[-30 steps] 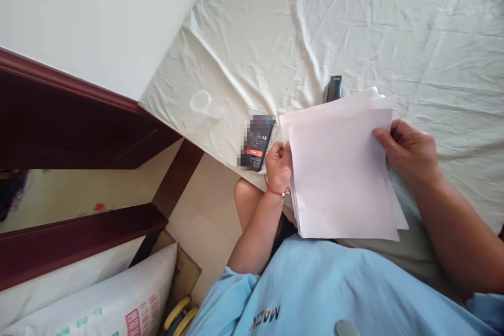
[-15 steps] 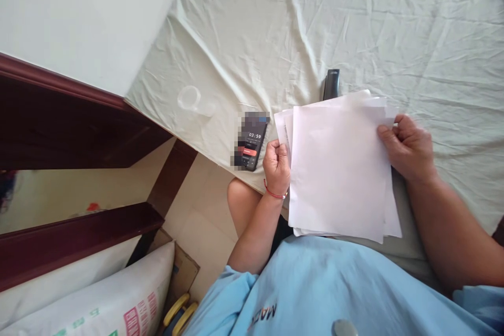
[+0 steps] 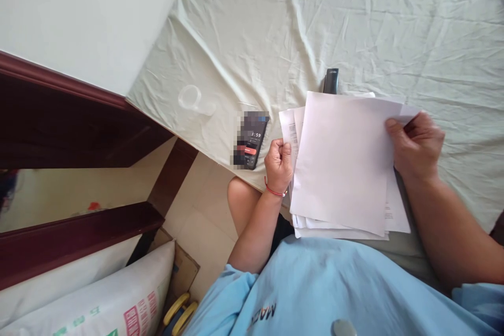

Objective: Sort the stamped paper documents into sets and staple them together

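Note:
Several loose sheets of paper [image 3: 342, 163] lie in an uneven stack in front of my body, the top one blank. My left hand [image 3: 279, 164], with a red string bracelet at the wrist, pinches the left edge of the lower sheets, where some print shows. At the upper right, my right hand [image 3: 419, 142] grips the top sheet's edge between thumb and curled fingers, together with a sheet corner behind it. Beyond the top edge of the papers a black stapler-like object [image 3: 331, 81] is partly covered. A phone [image 3: 251, 140] showing a timer rests left of my left hand.
A wrinkled pale green sheet [image 3: 244, 26] covers the surface. On it, a clear plastic ring or lid [image 3: 189, 97] lies near the left edge. Dark red wooden framework [image 3: 79, 215] stands to the left, with a white printed sack [image 3: 98, 294] and a yellow-rimmed wheel [image 3: 181, 310] below.
My right hand has moved right and slightly up, shifting the top sheet upward and tilting it. More printed edges show beneath. My left hand has barely moved.

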Tool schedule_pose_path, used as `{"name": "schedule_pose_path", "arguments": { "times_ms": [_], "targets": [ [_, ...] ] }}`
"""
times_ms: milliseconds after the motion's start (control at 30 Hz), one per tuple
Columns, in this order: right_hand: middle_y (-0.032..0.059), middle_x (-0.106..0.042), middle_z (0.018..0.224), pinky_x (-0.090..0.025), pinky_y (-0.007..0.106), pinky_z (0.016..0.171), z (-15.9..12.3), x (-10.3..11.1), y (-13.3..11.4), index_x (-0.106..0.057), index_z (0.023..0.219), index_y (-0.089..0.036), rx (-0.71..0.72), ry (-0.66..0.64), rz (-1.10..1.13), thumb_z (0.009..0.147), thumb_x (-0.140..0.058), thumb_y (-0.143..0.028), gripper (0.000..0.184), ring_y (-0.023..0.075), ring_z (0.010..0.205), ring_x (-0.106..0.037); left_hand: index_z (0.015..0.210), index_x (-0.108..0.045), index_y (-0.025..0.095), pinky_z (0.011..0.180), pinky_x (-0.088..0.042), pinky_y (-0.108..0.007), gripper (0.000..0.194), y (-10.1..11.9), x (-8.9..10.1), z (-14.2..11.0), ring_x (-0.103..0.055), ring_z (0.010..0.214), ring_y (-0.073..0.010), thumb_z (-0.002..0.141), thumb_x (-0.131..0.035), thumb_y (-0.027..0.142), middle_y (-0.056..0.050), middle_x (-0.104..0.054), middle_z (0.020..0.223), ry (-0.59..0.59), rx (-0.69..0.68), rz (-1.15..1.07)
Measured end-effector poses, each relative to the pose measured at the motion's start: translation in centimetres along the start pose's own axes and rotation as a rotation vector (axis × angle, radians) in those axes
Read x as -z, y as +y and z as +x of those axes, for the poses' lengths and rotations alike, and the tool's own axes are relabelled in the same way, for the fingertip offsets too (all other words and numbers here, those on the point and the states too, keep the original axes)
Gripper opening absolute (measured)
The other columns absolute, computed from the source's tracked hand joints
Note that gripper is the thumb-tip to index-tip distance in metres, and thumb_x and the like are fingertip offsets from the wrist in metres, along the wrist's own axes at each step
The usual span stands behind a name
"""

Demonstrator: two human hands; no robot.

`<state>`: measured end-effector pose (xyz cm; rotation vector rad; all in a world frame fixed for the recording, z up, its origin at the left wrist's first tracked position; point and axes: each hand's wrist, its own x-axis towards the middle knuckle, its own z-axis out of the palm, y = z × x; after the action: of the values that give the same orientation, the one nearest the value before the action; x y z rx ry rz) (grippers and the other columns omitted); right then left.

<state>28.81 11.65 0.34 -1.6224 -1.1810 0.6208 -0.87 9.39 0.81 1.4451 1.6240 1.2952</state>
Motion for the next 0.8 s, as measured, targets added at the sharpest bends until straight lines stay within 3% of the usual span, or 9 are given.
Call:
{"name": "schedule_pose_path", "arguments": {
  "times_ms": [433, 633, 800],
  "targets": [
    [-0.0037, -0.047, 0.066, -0.027, 0.027, 0.056, -0.4, -0.2, -0.3, -0.054, 0.073, -0.018, 0.046, -0.014, -0.013, 0.086, -0.071, -0.04, 0.031, 0.0085, 0.06, -0.037, 0.086, -0.057, 0.02, 0.06, -0.036, -0.03, 0.061, 0.1, -0.2, 0.1, -0.041, 0.062, -0.0154, 0.105, -0.045, 0.077, 0.002, -0.043, 0.067, -0.056, -0.014, -0.02],
    [-0.0032, -0.05, 0.064, -0.029, 0.027, 0.053, -0.5, -0.1, -0.7, -0.056, 0.074, -0.018, 0.058, -0.051, 0.018, 0.086, -0.071, -0.04, 0.03, 0.0089, 0.058, -0.04, 0.094, -0.062, 0.02, 0.07, -0.042, -0.031, 0.055, 0.1, -0.1, -0.2, -0.052, 0.073, -0.0182, 0.108, -0.044, 0.071, -0.001, -0.056, 0.077, -0.088, 0.005, -0.107],
    [-0.0025, -0.05, 0.065, -0.031, 0.027, 0.054, -0.7, -0.2, -1.0, -0.058, 0.076, -0.017, 0.081, -0.048, -0.054, 0.087, -0.071, -0.04, 0.028, 0.0089, 0.059, -0.04, 0.086, -0.058, 0.021, 0.065, -0.038, -0.029, 0.057, 0.2, 0.0, -0.1, -0.046, 0.067, -0.017, 0.104, -0.05, 0.075, 0.001, -0.05, 0.07, -0.105, 0.015, -0.052]
  ]
}}
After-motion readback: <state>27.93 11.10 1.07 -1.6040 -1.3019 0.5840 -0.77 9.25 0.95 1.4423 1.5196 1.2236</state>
